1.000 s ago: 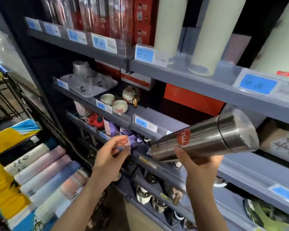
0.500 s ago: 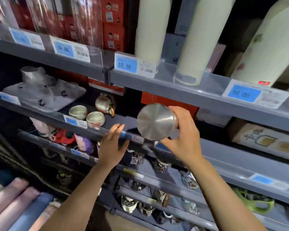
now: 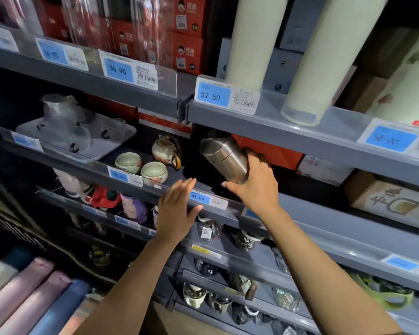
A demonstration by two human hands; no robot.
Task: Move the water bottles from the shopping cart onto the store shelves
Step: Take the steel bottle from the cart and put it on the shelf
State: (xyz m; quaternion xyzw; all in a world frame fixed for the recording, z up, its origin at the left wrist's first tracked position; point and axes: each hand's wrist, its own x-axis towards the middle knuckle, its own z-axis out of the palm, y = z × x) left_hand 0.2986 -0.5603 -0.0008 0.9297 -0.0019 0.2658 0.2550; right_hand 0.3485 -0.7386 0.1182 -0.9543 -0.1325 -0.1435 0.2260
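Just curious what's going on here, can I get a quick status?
Right hand holding steel bottle, tilted, over the shelf. Left hand open, empty, at shelf edge. Teapot and cups close on the left.

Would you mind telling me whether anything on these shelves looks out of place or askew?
Only the steel bottle stands out: it is tilted rather than upright, because the right hand holds it over the shelf, not yet set down. The cups and teapot beside it sit upright and look undisturbed.
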